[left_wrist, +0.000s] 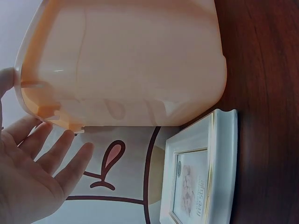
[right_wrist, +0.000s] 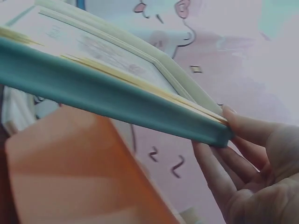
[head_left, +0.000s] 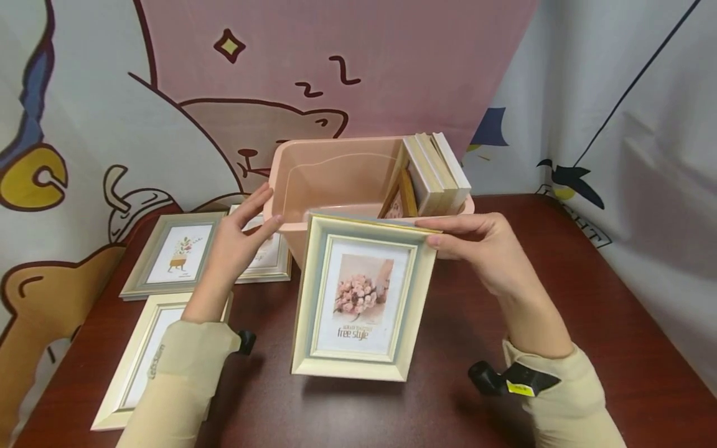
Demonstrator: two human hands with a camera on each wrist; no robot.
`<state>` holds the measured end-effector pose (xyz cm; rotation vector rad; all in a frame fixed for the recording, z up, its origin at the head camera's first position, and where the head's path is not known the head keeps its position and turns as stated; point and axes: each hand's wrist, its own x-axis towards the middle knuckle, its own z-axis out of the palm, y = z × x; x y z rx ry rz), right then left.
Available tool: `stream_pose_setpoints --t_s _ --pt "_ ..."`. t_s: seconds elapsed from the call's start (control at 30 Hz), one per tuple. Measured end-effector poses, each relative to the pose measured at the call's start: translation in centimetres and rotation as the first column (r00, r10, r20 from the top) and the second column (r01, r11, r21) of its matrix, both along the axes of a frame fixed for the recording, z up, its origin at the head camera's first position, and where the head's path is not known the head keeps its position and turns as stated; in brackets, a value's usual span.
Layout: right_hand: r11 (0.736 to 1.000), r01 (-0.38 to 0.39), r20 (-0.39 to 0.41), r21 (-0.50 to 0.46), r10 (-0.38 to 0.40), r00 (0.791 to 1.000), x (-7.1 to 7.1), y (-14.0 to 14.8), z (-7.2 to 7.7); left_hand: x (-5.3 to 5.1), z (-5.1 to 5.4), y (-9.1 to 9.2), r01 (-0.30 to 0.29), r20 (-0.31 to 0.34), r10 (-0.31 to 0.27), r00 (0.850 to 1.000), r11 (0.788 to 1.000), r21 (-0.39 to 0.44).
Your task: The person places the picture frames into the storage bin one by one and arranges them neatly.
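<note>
At the dial centre of the head view, a cream-and-blue picture frame (head_left: 364, 298) is held upright with a slight tilt, front face toward the camera. Its print shows pink flowers above the words "free style". A shadow lies beneath its lower edge on the table (head_left: 403, 423).

At 12 o'clock, directly behind, stands a pink bin (head_left: 330, 168); the held frame covers part of the bin's near wall. Inside the bin, toward 1 o'clock, pale frames (head_left: 431, 168) stand on edge in a row, with a brown frame (head_left: 409, 193) leaning beside them. At 10 o'clock, close to the bin, lies a white frame (head_left: 274, 261), partly hidden by the left hand (head_left: 235, 242). Farther out, between 9 and 10 o'clock, lies a grey frame (head_left: 176, 255). Between 8 and 9 o'clock lies a cream frame (head_left: 151, 342), partly covered by the left sleeve (head_left: 190, 361).

Left hand: fingers extended and spread, resting at the bin's left rim; the held frame is at its 4 o'clock. Right hand (head_left: 482, 249): thumb on the front face, fingers behind, pinching the upper right corner of the held frame, which extends from this hand toward 8 o'clock
</note>
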<state>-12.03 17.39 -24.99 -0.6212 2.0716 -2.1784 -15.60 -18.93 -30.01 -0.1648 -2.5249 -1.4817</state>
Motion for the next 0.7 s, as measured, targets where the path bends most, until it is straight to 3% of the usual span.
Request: stream_pose_setpoints --t_s 0.1,0.23,0.5,0.7 --pt "0.988 0.056 -0.04 -0.142 -0.063 0.997 0.0 0.4 1.1 0.1 0.1 0.0 0.005 0.003 -0.005 1.0 1.0 0.005" --pt "0.942 0.133 -0.08 -0.307 -0.165 0.983 -0.2 0.8 2.3 0.1 0.1 0.0 0.011 0.007 -0.011 1.0 1.0 0.022" --pt "0.788 0.209 -0.079 -0.579 -0.31 0.947 -1.6 0.6 4.2 0.0 -0.2 -0.1 0.012 -0.01 -0.012 1.0 1.0 0.028" --pt "0.685 0.288 -0.046 -0.67 -0.425 0.904 -3.2 0.1 5.2 -0.1 -0.2 -0.1 -0.001 -0.011 0.001 1.0 1.0 0.01"
